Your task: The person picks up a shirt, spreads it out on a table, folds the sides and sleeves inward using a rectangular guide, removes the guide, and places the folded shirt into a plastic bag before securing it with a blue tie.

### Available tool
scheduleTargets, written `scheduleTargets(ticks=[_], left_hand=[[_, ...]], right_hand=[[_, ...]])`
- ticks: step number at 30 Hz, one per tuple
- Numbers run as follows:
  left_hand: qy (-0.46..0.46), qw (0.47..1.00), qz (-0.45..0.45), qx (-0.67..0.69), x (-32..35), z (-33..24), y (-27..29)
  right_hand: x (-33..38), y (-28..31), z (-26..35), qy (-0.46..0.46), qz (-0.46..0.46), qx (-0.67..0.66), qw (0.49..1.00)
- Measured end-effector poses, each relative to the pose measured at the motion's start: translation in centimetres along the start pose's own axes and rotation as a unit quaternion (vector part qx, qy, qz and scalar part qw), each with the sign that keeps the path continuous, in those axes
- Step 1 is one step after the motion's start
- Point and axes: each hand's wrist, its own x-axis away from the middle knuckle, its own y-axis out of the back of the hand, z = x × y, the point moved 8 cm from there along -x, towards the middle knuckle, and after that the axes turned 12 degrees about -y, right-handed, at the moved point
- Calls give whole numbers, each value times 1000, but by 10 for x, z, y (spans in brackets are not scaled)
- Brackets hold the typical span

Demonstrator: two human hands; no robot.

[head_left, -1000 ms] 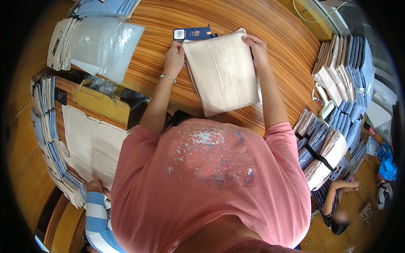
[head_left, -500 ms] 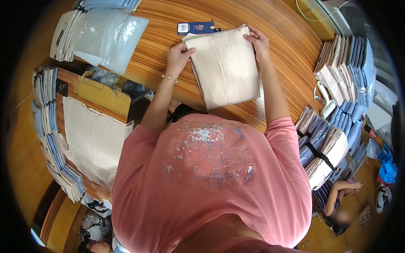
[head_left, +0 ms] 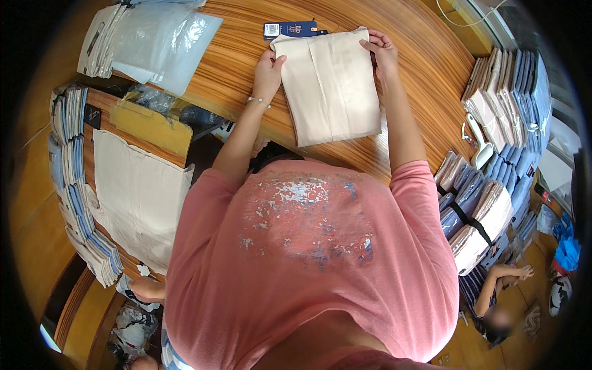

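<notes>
A folded cream garment [head_left: 331,86], which looks like trousers, lies on the wood-grain table [head_left: 246,37] in front of me. My left hand [head_left: 269,73] pinches its far left edge between thumb and fingers. At the far right corner, my right hand [head_left: 383,50] grips the cloth, thumb on top and fingers beyond the edge. Just past the garment's far edge lies a dark blue hang tag [head_left: 291,29] with a white label.
Clear plastic bags [head_left: 172,46] lie far left, above another cream garment [head_left: 142,197] spread flat. Folded garments [head_left: 77,179] line the left; bagged stacks [head_left: 505,92] stand right beside a white-handled tool [head_left: 480,145]. Another person's hand [head_left: 147,288] is lower left; a person [head_left: 487,296] sits lower right.
Both hands and the folded garment have shifted slightly away from me, and the garment lies a little straighter. The other person's hand at lower left has come further into view.
</notes>
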Motion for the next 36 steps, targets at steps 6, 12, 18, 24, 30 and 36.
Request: scheduleTargets(ticks=[6, 12, 18, 24, 30, 36], left_hand=[[-87, 989, 23, -114, 23, -77, 26], [-206, 957, 74, -188, 49, -61, 2], [0, 968, 206, 140, 62, -33, 36], [-31, 939, 318, -128, 54, -58, 74], [-67, 997, 30, -6, -12, -24, 25], [-23, 998, 34, 44, -36, -12, 9]], right_hand=[[6, 5, 3, 15, -31, 23, 999], [1, 1, 1, 12, -16, 33, 999], [1, 4, 0, 0, -26, 46, 999], [5, -6, 17, 98, -86, 210, 969], [11, 5, 31, 119, -194, 337, 914], [0, 8, 14, -58, -66, 220, 972]])
